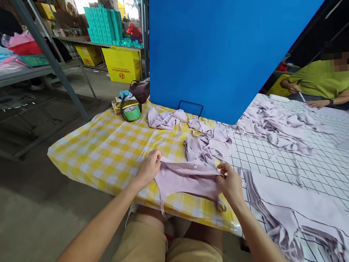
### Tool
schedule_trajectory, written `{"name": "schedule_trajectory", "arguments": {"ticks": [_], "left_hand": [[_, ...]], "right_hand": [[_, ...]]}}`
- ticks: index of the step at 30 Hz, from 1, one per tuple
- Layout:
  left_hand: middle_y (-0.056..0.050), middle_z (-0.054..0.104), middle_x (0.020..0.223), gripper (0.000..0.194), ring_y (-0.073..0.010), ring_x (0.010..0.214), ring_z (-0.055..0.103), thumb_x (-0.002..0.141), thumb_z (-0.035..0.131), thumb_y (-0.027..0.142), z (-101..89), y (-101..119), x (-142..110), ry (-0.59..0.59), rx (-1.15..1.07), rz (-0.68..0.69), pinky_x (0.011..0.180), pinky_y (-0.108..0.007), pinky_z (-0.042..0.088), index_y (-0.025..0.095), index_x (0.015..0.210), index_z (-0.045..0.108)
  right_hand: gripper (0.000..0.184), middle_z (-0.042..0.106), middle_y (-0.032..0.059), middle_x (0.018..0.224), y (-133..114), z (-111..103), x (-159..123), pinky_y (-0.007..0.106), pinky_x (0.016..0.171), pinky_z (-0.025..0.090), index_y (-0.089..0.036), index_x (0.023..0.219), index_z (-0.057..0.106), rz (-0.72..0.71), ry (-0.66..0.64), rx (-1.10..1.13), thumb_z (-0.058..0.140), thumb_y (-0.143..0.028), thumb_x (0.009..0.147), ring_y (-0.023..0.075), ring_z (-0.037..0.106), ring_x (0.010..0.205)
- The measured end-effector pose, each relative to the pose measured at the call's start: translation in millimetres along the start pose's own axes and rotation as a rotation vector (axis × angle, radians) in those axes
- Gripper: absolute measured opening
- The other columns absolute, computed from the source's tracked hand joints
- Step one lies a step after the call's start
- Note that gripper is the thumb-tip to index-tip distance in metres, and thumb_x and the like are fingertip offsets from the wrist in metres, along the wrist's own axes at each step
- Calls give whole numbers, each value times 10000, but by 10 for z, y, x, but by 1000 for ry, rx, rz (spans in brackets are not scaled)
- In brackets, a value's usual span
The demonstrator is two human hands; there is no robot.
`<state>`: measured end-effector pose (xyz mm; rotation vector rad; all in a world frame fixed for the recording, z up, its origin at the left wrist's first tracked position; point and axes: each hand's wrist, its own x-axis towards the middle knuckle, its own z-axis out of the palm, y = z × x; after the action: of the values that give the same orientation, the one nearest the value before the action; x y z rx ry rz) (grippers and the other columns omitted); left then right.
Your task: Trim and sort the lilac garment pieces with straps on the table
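A pale lilac strappy top [186, 181] is stretched between my two hands over the near edge of the table. My left hand [151, 166] pinches its upper left corner, and my right hand [230, 182] pinches the upper right corner. One strap dangles past the table edge on the left; another curls below my right hand. Just beyond it lie crumpled lilac garments [208, 144]. A neat stack of flat lilac garments [296, 197] with loose straps rests to the right of my right hand.
A yellow checked cloth [103, 153] covers the table's left part. A large blue board [215, 41] stands behind on a wire foot. Green tape [132, 113] sits at the far left. More lilac garments [272, 126] lie heaped near a co-worker [325, 79] in a green shirt.
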<state>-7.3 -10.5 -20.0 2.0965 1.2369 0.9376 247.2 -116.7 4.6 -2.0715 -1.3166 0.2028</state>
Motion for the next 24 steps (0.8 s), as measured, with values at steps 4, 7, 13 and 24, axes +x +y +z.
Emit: {"name": "schedule_trajectory", "arguments": {"ticks": [4, 7, 13, 24], "left_hand": [[-3, 580, 770, 175, -152, 741, 535, 652, 378, 33, -38, 25, 3, -47, 2, -67, 674, -255, 380, 203, 674, 344], [7, 577, 731, 167, -144, 703, 531, 655, 377, 34, -48, 33, -8, -99, 25, -70, 648, -244, 370, 199, 674, 364], [6, 575, 732, 167, -143, 745, 552, 650, 376, 28, -21, -3, -84, -171, 17, -52, 649, -231, 370, 194, 665, 387], [14, 599, 764, 118, -135, 731, 557, 679, 454, 75, 11, -15, -115, -152, -8, -76, 641, -222, 384, 191, 695, 450]], "right_hand": [[211, 464, -36, 541, 12, -41, 37, 252, 541, 317, -210, 732, 545, 15, -124, -31, 444, -244, 549, 144, 439, 499], [179, 408, -54, 493, 52, -24, 29, 245, 524, 301, -216, 706, 555, 18, -175, -48, 469, -262, 556, 136, 408, 479], [171, 352, -68, 465, 144, -8, -14, 239, 501, 282, -215, 719, 553, 53, -177, -76, 468, -245, 574, 133, 393, 468], [370, 543, 79, 1010, 96, 16, -124, 354, 737, 403, -208, 971, 527, -309, -226, -51, 435, -195, 613, 244, 502, 936]]}}
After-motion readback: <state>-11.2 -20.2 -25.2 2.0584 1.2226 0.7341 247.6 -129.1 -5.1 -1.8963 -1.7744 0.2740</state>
